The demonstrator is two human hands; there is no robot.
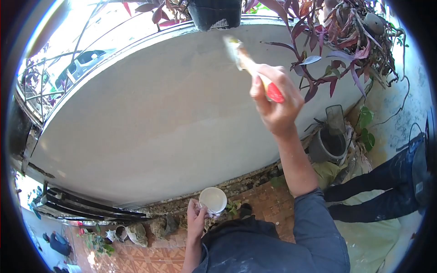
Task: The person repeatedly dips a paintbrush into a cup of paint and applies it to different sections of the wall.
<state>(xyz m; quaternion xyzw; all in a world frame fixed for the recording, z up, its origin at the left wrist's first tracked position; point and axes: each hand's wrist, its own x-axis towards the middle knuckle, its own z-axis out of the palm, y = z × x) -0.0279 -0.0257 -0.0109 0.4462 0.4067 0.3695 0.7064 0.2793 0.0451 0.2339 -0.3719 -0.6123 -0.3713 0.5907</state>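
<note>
My right hand [277, 102] is raised and wrapped round a paintbrush [246, 61] with a red-ended handle. The bristles, smeared by motion, are up near the top edge of a pale wall [150, 123], just below a black plant pot [215, 13]. Low in front of my body, my left hand [197, 216] grips a small white cup [213, 200] by its side. Pale liquid shows inside the cup, and white smears mark the fingers around it.
Purple-leaved plants [314, 59] hang over the wall at the upper right. A dark bucket [328, 143] stands below them, near another person's legs [378, 182]. Black metal slats [86, 207] lie at the lower left, with rocks and shells [136, 234] on the tiled floor [150, 257].
</note>
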